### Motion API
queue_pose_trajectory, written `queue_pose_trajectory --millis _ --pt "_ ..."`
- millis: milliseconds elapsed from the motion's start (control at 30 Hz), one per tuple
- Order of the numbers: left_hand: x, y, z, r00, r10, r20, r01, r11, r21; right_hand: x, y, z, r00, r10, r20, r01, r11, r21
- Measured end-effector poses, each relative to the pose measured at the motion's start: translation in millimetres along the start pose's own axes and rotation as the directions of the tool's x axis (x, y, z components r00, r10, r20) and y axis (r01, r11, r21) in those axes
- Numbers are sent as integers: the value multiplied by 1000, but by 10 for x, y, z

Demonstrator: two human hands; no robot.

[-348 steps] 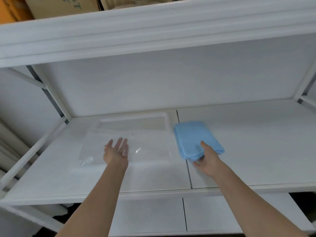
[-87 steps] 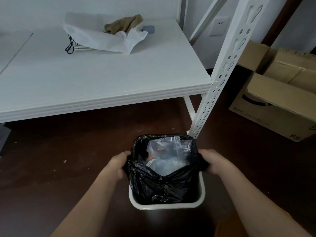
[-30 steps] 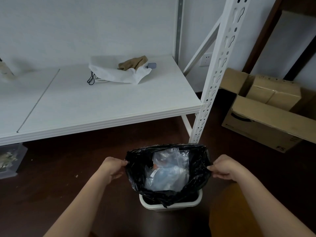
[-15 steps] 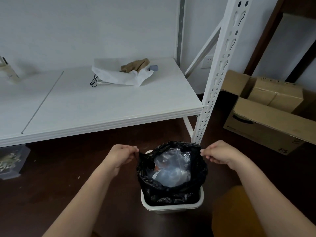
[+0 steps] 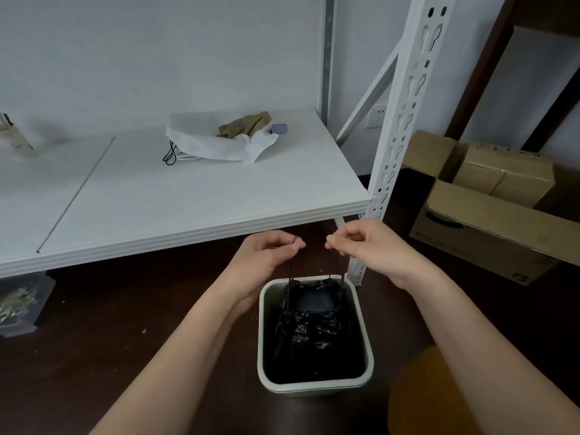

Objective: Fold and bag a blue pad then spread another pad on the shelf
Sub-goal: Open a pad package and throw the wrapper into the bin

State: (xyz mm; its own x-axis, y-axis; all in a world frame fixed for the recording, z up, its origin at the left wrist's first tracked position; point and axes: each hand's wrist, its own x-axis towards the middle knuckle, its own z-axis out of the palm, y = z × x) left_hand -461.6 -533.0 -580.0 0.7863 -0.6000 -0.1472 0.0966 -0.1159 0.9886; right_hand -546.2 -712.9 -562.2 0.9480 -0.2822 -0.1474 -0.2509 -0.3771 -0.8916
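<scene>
Left hand [image 5: 270,252] and right hand [image 5: 361,246] each pinch a thin drawstring of the black bag [image 5: 309,328] in the near bin [image 5: 314,383]; pad hidden inside; bag looks light, soft, tear-prone; best taken by the strings.

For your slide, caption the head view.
Both hands, left hand and right hand, pinch bag strings above the bin.

1. White shelf [image 5: 188,196], upper left of frame: white bag [image 5: 219,146] with tan cloth [image 5: 244,125].
2. Dark floor [image 5: 110,309], lower frame: pale bin [image 5: 314,386]; cardboard boxes [image 5: 489,202] right; possibly a clear container [image 5: 18,302], far left.
</scene>
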Motion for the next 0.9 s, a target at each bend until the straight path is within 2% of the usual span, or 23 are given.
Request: queue_pose_trajectory --millis 133,200,333,433,533,733,833,900 --pt "-58 60 108 991 87 99 -71 986 -152 -27 -136 64 990 -129 -57 132 990 46" --pt "-60 16 112 984 131 119 -113 982 -150 -13 -139 51 985 -148 -90 155 985 77" --pt "-12 -151 173 973 138 186 -170 971 171 23 -107 109 985 -163 -53 165 986 41" --pt "60 -325 262 952 80 295 -175 934 312 32 -89 186 981 -188 37 190 980 -55" --pt "136 -428 335 956 90 279 -184 925 333 30 -82 217 972 -221 79 226 972 -60" --pt "169 -415 395 971 65 228 -142 928 343 65 57 173 980 -181 87 169 977 132" --pt "216 -486 384 982 70 173 -127 931 343 101 127 194 994 -102 -35 107 975 196" --pt "236 -501 377 987 75 142 -124 915 384 128 196 176 993 -35 -110 46 994 98"
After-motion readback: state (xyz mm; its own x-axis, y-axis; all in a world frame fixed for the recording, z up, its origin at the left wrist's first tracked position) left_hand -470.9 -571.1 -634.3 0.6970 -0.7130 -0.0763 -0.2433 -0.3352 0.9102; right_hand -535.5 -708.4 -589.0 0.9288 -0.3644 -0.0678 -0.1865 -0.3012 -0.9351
